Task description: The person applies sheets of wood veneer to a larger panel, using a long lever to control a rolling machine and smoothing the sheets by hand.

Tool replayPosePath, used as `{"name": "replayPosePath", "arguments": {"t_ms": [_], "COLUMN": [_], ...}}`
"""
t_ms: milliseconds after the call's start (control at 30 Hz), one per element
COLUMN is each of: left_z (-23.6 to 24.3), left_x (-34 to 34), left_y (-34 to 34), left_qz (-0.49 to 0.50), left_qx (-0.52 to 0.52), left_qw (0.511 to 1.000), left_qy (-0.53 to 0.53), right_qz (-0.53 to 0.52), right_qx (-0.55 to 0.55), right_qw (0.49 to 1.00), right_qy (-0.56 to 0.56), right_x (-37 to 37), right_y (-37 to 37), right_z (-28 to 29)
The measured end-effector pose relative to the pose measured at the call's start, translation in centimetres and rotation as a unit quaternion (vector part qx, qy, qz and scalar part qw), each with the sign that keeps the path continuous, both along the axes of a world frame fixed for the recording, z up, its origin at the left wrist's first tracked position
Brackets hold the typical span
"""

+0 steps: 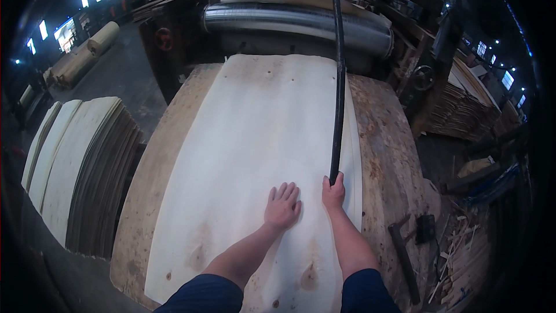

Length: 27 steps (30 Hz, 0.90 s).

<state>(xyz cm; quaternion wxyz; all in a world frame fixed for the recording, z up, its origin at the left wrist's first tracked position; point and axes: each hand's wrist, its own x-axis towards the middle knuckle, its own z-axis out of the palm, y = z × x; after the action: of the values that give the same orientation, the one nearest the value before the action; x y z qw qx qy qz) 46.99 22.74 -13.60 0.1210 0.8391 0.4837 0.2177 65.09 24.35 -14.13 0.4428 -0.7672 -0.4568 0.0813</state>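
Observation:
A long pale wood veneer sheet (pixel 249 133) with several knots lies on a worn wooden table (pixel 382 156), its far end close to a shiny metal roller (pixel 289 21). My left hand (pixel 282 206) rests flat on the sheet with its fingers stretched out. To the right of it, my right hand (pixel 333 190) is closed round the lower end of a long black rod (pixel 339 98). The rod runs up and away over the sheet, past the roller to the top of the view. Under the right edge of the sheet another pale edge shows.
Stacked veneer sheets (pixel 87 168) stand left of the table. A red handwheel (pixel 164 39) and a dark handwheel (pixel 423 77) sit on the machine's sides. A hammer-shaped tool (pixel 403 255) lies at the lower right by wood scraps (pixel 463 261). Logs (pixel 87 55) lie far left.

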Motion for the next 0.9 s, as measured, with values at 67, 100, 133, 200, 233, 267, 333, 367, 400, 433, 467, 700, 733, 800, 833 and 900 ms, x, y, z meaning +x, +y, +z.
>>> {"name": "replayPosePath", "arguments": {"t_ms": [67, 100, 133, 200, 233, 267, 333, 367, 400, 433, 467, 700, 733, 800, 833, 900], "left_z": [0.1, 0.2, 0.2, 0.1, 0.0, 0.1, 0.2, 0.2, 0.3, 0.3, 0.3, 0.4, 0.5, 0.4, 0.5, 0.4], "left_x": [0.1, 0.1, 0.0, -0.1, -0.1, -0.1, 0.0, 0.0, 0.0, 0.1, 0.1, 0.1, 0.2, 0.2, 0.1, 0.0], "left_y": [-0.1, -0.1, -0.1, 0.0, 0.0, 0.0, -0.1, -0.1, -0.1, -0.1, -0.1, -0.1, -0.1, -0.1, -0.2, -0.4], "left_qz": [-0.001, -0.003, -0.003, -0.001, -0.002, 0.001, -0.003, -0.001, -0.001, -0.001, 0.001, -0.003, -0.003, -0.002, 0.000, -0.001], "left_qx": [0.000, 0.003, 0.006, 0.009, 0.010, 0.012, 0.011, 0.012, 0.012, 0.013, 0.014, 0.013, 0.006, 0.008, 0.009, 0.010], "left_qw": [1.000, 1.000, 1.000, 1.000, 1.000, 1.000, 1.000, 1.000, 1.000, 1.000, 1.000, 1.000, 1.000, 1.000, 1.000, 1.000], "left_qy": [0.002, 0.004, 0.006, 0.007, 0.006, 0.007, 0.005, 0.005, 0.005, 0.004, 0.003, 0.004, 0.001, 0.002, 0.003, -0.003], "right_qz": [-0.004, -0.006, -0.007, -0.010, -0.016, -0.014, -0.019, -0.016, -0.021, -0.025, -0.023, -0.050, -0.050, -0.054, -0.056, -0.045], "right_qx": [-0.005, -0.017, -0.028, -0.025, -0.023, -0.022, -0.040, -0.038, -0.048, -0.058, -0.057, -0.098, -0.102, -0.091, -0.083, -0.068], "right_qw": [1.000, 1.000, 0.999, 0.999, 0.999, 0.999, 0.998, 0.998, 0.998, 0.998, 0.998, 0.994, 0.994, 0.994, 0.995, 0.997], "right_qy": [0.020, 0.026, 0.033, 0.038, 0.042, 0.043, 0.050, 0.050, 0.036, 0.023, 0.022, 0.015, 0.012, 0.008, 0.003, -0.013], "right_x": [0.0, 0.1, 0.0, -0.2, -0.4, -0.4, -0.1, 0.0, 0.1, 0.1, -0.1, -0.4, -0.3, -0.2, 0.0, 1.0], "right_y": [-0.1, -0.1, 0.0, -0.1, -0.2, -0.2, -0.1, -0.1, 0.0, 0.1, 0.2, 0.1, 0.1, -0.6, -1.3, -3.2], "right_z": [0.2, 0.2, 0.3, 0.6, 0.7, 0.8, 0.7, 0.5, 0.4, 0.4, 0.6, 1.5, 1.8, 2.1, 2.3, 2.8]}}
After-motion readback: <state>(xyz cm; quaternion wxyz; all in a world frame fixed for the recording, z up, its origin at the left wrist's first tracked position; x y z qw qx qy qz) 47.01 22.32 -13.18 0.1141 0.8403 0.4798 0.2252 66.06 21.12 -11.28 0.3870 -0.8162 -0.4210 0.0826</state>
